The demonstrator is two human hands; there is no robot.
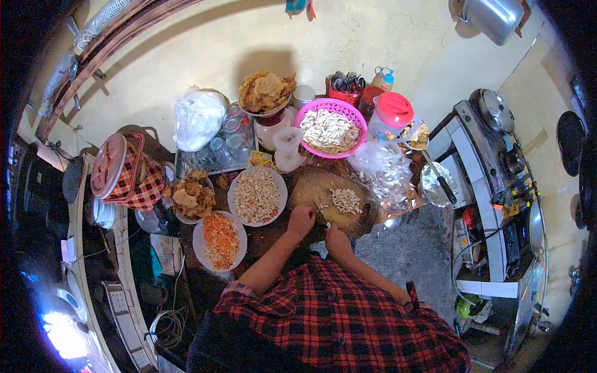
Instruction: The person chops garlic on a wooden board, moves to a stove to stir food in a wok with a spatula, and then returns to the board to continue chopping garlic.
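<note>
Right hand [339,241] clenched round what I read as knife [321,214]; blade slants away, leftward, toward left hand [301,219], whose hold I can't tell. Chopped pieces [346,201] sit on board [306,186], beyond blade, rightward, right hand nearer.

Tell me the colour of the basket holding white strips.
The basket is bright pink; the head view shows it.
</note>
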